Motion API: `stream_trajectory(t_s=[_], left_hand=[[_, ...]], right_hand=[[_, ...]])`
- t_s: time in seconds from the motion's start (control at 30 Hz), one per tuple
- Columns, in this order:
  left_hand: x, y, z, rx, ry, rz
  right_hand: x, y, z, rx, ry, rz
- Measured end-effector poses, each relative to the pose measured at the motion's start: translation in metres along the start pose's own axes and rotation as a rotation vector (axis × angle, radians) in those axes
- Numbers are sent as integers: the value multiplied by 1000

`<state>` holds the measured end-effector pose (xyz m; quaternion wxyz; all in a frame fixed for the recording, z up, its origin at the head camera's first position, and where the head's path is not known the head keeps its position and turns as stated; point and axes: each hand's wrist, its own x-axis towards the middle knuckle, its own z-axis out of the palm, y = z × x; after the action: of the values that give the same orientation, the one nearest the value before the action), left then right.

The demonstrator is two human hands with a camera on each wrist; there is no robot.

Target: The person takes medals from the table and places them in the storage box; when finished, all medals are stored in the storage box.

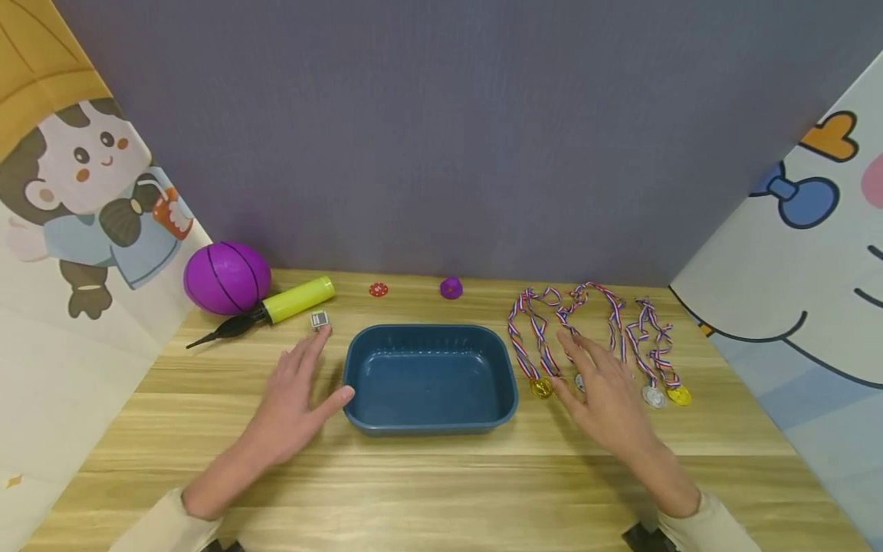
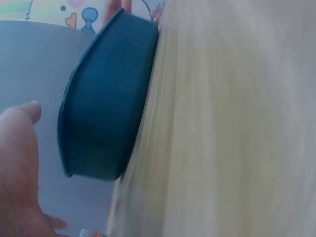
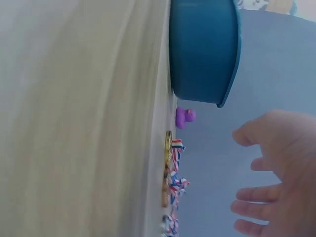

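A dark blue rectangular basin (image 1: pixel 431 426) stands on the wooden table between my two hands. To its left, my left hand (image 1: pixel 293 402) is held above the table with fingers extended and nothing in it; in the head view its thumb overlaps the basin's left edge. My right hand (image 1: pixel 607 399) hovers on the other side, fingers spread, over the medals on striped ribbons. A gold medal (image 1: pixel 541 387) shows beside its thumb, while a silver medal (image 1: pixel 654 396) and another gold medal (image 1: pixel 679 395) lie farther right. The hand partly covers one more silver medal (image 1: pixel 579 382).
At the back left are a purple ball (image 1: pixel 228 277), a yellow hand pump (image 1: pixel 300 300) with a black nozzle, and a small grey-white item (image 1: pixel 320 320). A red poker chip (image 1: pixel 378 289) and a purple rubber duck (image 1: pixel 451 288) lie behind the basin. A grey panel (image 1: pixel 441 138) borders the table's back.
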<state>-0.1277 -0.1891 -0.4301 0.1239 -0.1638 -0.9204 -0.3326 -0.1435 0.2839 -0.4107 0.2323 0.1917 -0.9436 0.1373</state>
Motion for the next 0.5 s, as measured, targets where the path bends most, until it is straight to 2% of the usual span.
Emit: stream_trajectory(t_s=[0.3, 0.4, 0.5], left_hand=[[-6, 5, 15, -162, -37, -45], [-7, 2, 20, -182, -34, -18], [-7, -3, 25, -215, -12, 19]], right_hand=[[-5, 6, 12, 76, 113, -20], [-7, 6, 15, 89, 121, -2], [-9, 5, 18, 108, 90, 26]])
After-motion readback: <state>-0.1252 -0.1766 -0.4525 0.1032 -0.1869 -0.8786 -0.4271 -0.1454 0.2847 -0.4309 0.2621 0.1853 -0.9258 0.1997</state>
